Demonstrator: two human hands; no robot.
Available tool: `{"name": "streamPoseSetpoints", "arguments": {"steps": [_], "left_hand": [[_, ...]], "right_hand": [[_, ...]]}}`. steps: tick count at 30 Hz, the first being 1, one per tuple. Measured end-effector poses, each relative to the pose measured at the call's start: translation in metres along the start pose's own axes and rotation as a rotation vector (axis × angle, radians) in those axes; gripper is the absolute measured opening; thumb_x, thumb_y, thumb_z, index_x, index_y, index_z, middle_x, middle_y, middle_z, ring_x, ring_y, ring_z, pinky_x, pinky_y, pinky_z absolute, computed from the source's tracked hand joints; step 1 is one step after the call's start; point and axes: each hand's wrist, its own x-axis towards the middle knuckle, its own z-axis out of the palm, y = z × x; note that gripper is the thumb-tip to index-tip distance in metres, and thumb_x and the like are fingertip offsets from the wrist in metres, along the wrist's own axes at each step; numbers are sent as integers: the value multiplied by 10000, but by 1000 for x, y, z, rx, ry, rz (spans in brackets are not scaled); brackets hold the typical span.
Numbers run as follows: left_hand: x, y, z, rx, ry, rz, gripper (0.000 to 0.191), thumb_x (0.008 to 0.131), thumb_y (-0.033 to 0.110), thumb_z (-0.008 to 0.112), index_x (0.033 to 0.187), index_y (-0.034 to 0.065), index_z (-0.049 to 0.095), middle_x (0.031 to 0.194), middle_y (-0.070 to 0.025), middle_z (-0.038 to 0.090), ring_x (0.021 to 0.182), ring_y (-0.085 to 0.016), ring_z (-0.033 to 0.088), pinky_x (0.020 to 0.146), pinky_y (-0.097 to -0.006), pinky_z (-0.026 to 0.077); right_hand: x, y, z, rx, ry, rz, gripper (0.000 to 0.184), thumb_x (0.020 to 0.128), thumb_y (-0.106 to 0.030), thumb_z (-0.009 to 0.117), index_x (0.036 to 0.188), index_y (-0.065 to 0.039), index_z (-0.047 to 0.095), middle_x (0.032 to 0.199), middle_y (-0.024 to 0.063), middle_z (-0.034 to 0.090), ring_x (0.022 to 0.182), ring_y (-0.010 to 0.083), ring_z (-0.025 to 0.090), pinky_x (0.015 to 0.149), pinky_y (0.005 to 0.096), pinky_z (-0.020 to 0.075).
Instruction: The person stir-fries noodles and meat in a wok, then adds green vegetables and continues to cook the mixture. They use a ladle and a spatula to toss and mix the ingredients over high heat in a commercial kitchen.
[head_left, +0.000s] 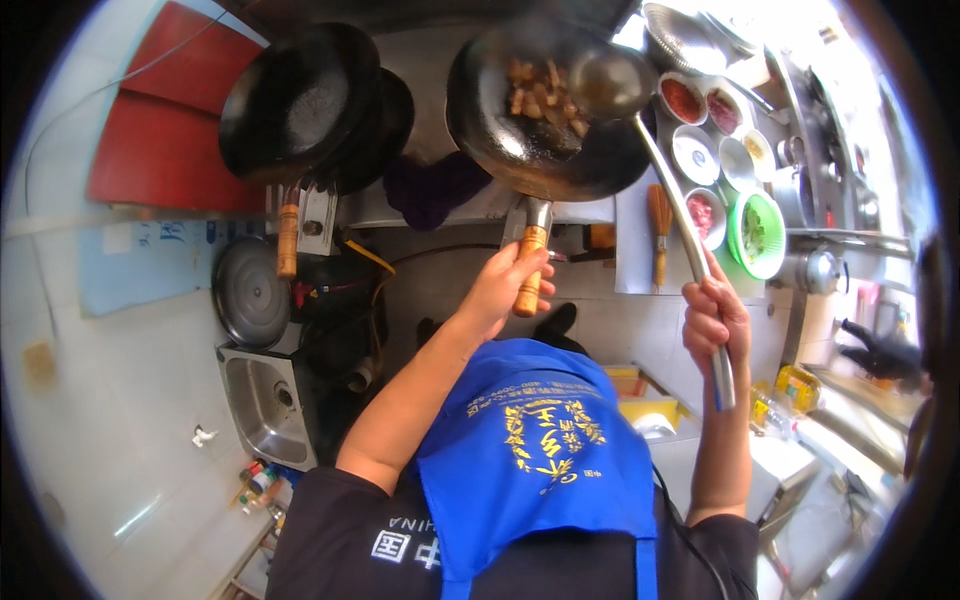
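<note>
My left hand (510, 281) is wrapped around the turned wooden handle (531, 259) of a black wok (592, 161). Browned, glistening pieces of food (544, 94), perhaps meat, lie on the wok's far side. In my right hand (716, 319) is the long metal handle of a ladle (613, 79). The ladle's bowl is over the right part of the wok, beside the food, and hides some of the wok's inside. Whether the bowl touches the wok, I cannot tell.
Left of the wok, a second black wok (300, 112) overlaps another dark pan; a dark purple cloth (435, 187) lies between. At right are several bowls of ingredients, a green basket (759, 232) and a wooden-handled brush (660, 232). A steel sink (266, 409) stands lower left.
</note>
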Motion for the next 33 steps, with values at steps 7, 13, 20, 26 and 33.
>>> {"name": "streamPoseSetpoints", "arguments": {"steps": [7, 13, 20, 26, 33], "left_hand": [[-45, -30, -85, 111, 208, -22, 598, 1075, 286, 692, 1548, -15, 483, 1162, -144, 723, 940, -200, 718, 814, -345, 611], [-120, -100, -168, 191, 604, -10, 527, 1061, 253, 703, 1489, -1, 529, 1101, -131, 720, 908, -213, 715, 791, -355, 610], [-234, -248, -192, 57, 966, -194, 459, 1016, 330, 734, 1336, 13, 646, 1007, -101, 730, 840, -184, 702, 727, -339, 592], [-257, -389, -178, -8, 1099, -404, 584, 1018, 550, 662, 1106, -9, 803, 1074, -183, 784, 927, -316, 754, 834, -458, 591], [-307, -469, -197, -222, 1202, -256, 703, 1040, 574, 545, 1185, -77, 769, 1235, -273, 755, 1184, -397, 723, 1047, -479, 527]], "right_hand": [[19, 2, -7, -177, 8, -59, 658, 1123, -77, 478, 1726, -146, 223, 757, -3, 475, 456, 45, 461, 368, 199, 428], [31, -11, -35, -88, -109, 10, 648, 1141, -84, 441, 1730, -152, 179, 790, 0, 501, 497, 43, 508, 379, 205, 462], [54, -22, -30, -161, -74, 129, 417, 1144, -116, 439, 1537, -170, 311, 805, -17, 500, 450, 43, 448, 357, 227, 399], [35, -7, 2, -534, -41, 160, 315, 1115, -310, 497, 1317, -112, 359, 836, 84, 533, 439, 127, 447, 359, 334, 391], [47, 152, 121, -326, -781, 1159, 370, 1145, -411, 521, 1238, -53, 534, 632, -5, 439, 431, 139, 376, 342, 282, 348]]}}
